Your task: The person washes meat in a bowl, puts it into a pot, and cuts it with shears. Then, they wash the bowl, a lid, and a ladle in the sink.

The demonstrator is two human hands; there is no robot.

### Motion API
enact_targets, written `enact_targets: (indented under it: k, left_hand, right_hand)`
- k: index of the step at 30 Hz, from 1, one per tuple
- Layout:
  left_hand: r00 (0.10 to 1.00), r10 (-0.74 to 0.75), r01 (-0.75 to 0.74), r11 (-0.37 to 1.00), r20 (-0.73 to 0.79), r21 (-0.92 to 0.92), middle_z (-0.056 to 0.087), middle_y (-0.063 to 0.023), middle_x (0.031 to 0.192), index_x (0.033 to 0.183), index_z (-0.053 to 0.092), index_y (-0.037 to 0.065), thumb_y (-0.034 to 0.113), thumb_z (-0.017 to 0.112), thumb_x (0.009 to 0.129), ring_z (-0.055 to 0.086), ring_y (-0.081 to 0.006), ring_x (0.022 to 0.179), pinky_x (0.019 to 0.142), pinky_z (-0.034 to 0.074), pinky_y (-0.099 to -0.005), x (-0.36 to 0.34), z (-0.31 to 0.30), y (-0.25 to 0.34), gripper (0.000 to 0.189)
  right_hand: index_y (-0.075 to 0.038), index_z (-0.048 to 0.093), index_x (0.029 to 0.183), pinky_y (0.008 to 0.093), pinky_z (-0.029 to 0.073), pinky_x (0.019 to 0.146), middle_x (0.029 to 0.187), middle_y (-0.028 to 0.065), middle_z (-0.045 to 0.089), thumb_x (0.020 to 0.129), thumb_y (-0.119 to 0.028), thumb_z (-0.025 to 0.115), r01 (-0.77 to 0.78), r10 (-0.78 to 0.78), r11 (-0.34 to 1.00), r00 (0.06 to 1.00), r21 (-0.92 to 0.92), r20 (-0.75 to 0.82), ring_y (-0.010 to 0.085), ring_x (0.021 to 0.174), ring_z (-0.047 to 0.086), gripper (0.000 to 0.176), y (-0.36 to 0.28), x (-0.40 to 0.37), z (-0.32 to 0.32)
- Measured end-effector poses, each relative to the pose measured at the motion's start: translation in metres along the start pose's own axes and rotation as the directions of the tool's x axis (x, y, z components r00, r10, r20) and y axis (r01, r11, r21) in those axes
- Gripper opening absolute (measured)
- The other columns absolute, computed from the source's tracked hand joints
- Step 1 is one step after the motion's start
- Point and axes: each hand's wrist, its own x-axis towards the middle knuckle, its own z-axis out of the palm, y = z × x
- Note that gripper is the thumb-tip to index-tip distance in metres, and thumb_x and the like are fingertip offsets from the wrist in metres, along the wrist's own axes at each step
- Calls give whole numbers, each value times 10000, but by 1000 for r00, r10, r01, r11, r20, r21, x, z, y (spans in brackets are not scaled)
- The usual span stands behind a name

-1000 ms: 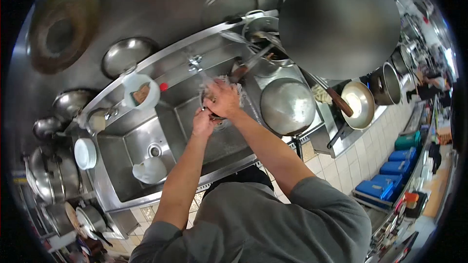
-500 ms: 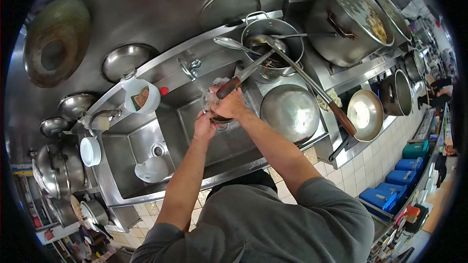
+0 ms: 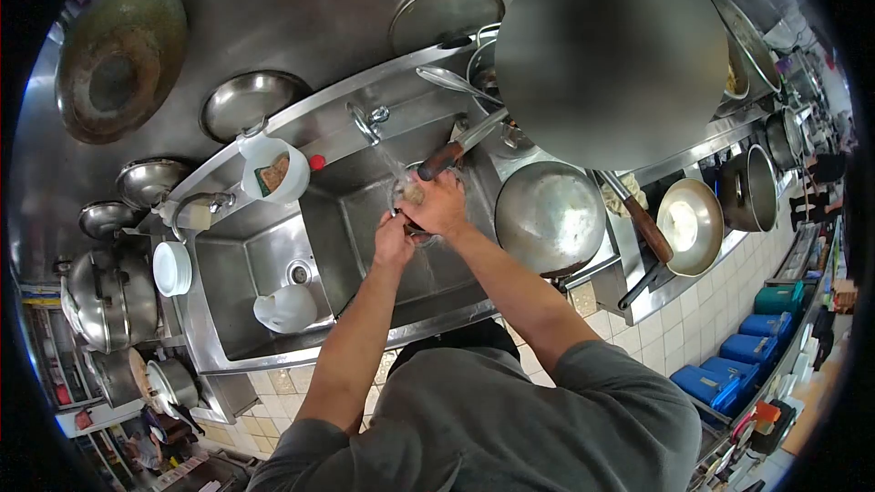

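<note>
In the right-hand sink basin point(image 3: 351, 246), water runs from a tap point(image 3: 367, 123) over both hands. My left hand point(image 3: 394, 241) is closed around the near edge or handle of a round, shiny metal vessel point(image 3: 424, 239), whose exact kind is mostly hidden. My right hand point(image 3: 442, 206) lies bent over it, with a small tan lump point(image 3: 412, 193) at its fingers; what that is I cannot make out. Just beyond the right hand, a wooden-handled utensil point(image 3: 442, 160) juts over the basin from a pot.
An upturned metal pan point(image 3: 550, 219) sits right of the basin. Left are a white container with sponges point(image 3: 276, 173), a stack of white bowls point(image 3: 170, 269) and a white jug point(image 3: 285, 309). Frying pan point(image 3: 684, 228) stands far right. A grey blur covers the upper right.
My right hand has turned and now lies flatter over the metal vessel, its fingers nearer the left hand. The left hand keeps its grip. The view has shifted slightly.
</note>
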Motion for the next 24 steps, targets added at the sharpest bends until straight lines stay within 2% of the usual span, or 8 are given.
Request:
enact_targets:
  k: [2, 9, 12, 15, 17, 19, 22, 24]
  left_hand:
    - [1000, 1, -1, 1000, -5, 25, 633, -161, 1080, 1165, 486, 57, 17, 484, 952, 696, -327, 899, 639, 620, -533, 5, -4, 1, 217]
    - [998, -19, 22, 999, 54, -46, 613, -181, 1143, 1237, 425, 39, 15, 510, 908, 690, -340, 926, 664, 614, -533, 2, 18, 3, 340]
    - [994, -14, 16, 1000, 108, -22, 598, -192, 1186, 1272, 383, 31, 12, 532, 897, 680, -351, 958, 693, 609, -530, 9, 7, 1, 404]
    - [991, 0, 0, 1000, 132, -3, 605, -185, 1188, 1248, 430, 26, 4, 545, 880, 682, -349, 979, 700, 614, -549, 9, 0, 5, 386]
    - [997, 42, -40, 999, 65, -28, 623, -176, 1172, 1210, 500, 22, 15, 569, 881, 688, -348, 990, 708, 618, -555, 3, 7, 7, 336]
    - [998, 61, -60, 998, 34, -13, 620, -185, 1193, 1225, 532, 31, 45, 604, 902, 682, -359, 1016, 743, 611, -572, -12, 20, 11, 331]
    - [967, 38, -52, 997, 251, 48, 610, -194, 1235, 1299, 535, 77, 89, 640, 930, 669, -364, 1055, 772, 603, -594, 11, -13, 11, 384]
    - [995, 49, -60, 990, 89, 129, 630, -163, 1210, 1298, 540, 96, 88, 649, 928, 677, -339, 1038, 760, 616, -556, -8, 5, 23, 385]
  right_hand:
    - [-174, 694, 1158, 526, 404, 1034, 1374, 208, 499, 693, -410, 764, 68, -65, 997, 990, 21, -127, 383, 1273, 475, 526, 3, -2, 0]
    - [-54, 623, 1165, 472, 451, 1036, 1285, 224, 538, 715, -266, 737, 124, -123, 992, 984, 2, -132, 415, 1255, 478, 511, 16, 9, -27]
    - [-5, 590, 1159, 455, 464, 1030, 1225, 239, 553, 718, -235, 728, 237, -212, 960, 963, 150, -164, 430, 1228, 495, 517, 18, 12, -35]
    - [-20, 619, 1156, 475, 459, 1032, 1234, 251, 569, 741, -320, 729, 187, -161, 954, 979, 234, -128, 421, 1204, 525, 524, 5, 10, -42]
    - [-75, 671, 1160, 499, 466, 1011, 1251, 245, 595, 756, -451, 717, 46, -40, 994, 997, -95, 61, 408, 1182, 557, 554, -12, 9, -46]
    - [-146, 710, 1165, 513, 474, 983, 1265, 233, 613, 763, -556, 686, 6, -6, 1000, 998, -2, 64, 394, 1181, 571, 575, -23, 2, -44]
    - [-225, 693, 1266, 542, 430, 1006, 1347, 211, 562, 762, -561, 675, -2, -3, 998, 997, -67, -82, 393, 1246, 510, 606, -17, -2, -2]
    - [-245, 672, 1305, 544, 390, 1035, 1399, 199, 521, 765, -582, 665, -93, 94, 995, 995, 38, -35, 392, 1298, 455, 637, -29, -8, -12]
